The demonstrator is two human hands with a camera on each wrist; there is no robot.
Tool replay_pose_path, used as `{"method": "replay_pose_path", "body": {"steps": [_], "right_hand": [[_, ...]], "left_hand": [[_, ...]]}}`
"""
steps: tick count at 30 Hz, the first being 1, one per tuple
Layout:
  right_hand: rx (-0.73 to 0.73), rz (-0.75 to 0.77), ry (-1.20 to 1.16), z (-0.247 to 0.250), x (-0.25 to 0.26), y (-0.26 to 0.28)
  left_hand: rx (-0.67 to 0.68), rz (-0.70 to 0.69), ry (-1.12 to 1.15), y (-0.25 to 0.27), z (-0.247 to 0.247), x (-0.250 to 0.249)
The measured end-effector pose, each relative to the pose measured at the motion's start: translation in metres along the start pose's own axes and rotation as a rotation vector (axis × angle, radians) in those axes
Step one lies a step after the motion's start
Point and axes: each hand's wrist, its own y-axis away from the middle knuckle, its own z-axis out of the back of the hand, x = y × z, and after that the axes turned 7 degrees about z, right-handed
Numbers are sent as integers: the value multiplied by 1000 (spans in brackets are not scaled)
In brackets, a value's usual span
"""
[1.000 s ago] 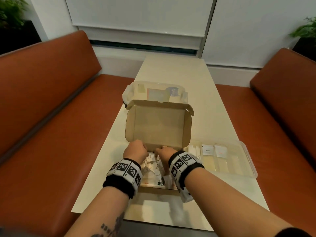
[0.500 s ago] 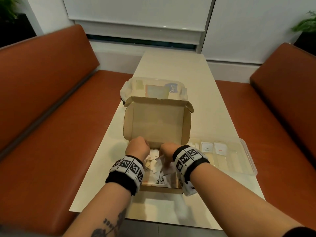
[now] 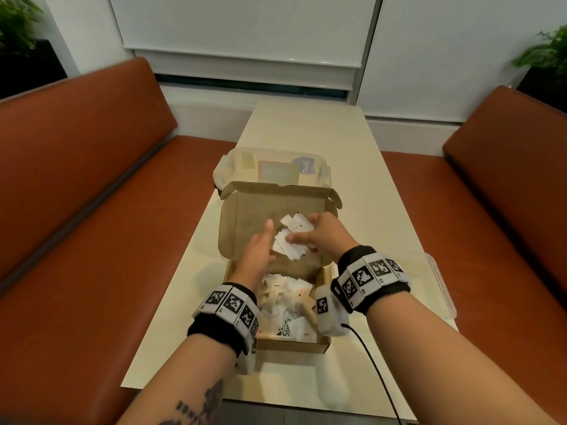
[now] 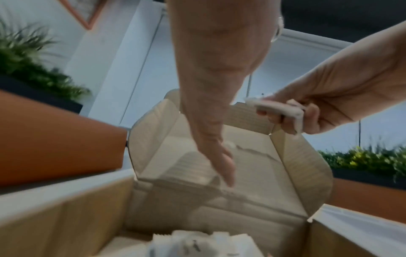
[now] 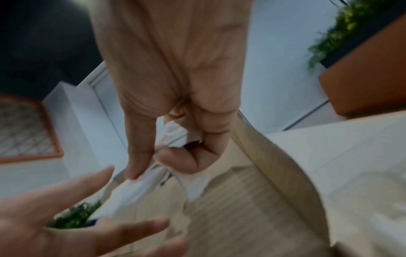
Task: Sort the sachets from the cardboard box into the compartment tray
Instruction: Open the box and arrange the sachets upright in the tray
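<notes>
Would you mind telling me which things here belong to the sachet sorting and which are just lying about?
Part of the job:
- cardboard box
- loose sachets in it
- bunch of sachets gripped by the right hand
- left hand, open beside it
- compartment tray

Lying about:
- lidded plastic container
- table
- benches
- plants

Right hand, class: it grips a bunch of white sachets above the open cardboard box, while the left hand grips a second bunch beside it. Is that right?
Not quite. The right hand does grip a bunch of white sachets above the open cardboard box, but the left hand holds nothing: its fingers are straight and open beside the bunch, as the left wrist view shows.
</notes>
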Motion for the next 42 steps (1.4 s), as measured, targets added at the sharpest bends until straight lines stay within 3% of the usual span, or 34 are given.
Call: {"method": "replay_pose_path", "body": {"steps": [3,6,9,15,22,32,42], "right_hand": [[0,21,-121,-5,10,3],[70,1,-132,-14,15,6],[115,20,-23,-19,13,10],[49,37,196,-15,4,14],[-120,-10,-104,-3,-12,23],[-382,-1,-352,18,-28,26],[-238,-31,-477,22,-33,34]], "left_hand": [[234,105,314,7,-7,-6],[319,114,523,11,-12,-9],[298,106,583,12,-15,-7],[289,65,626,11,-16,0],[254,66,591,10,-18,6],[277,27,577,10,-31,6],[201,94,489,5,-37,7]]}}
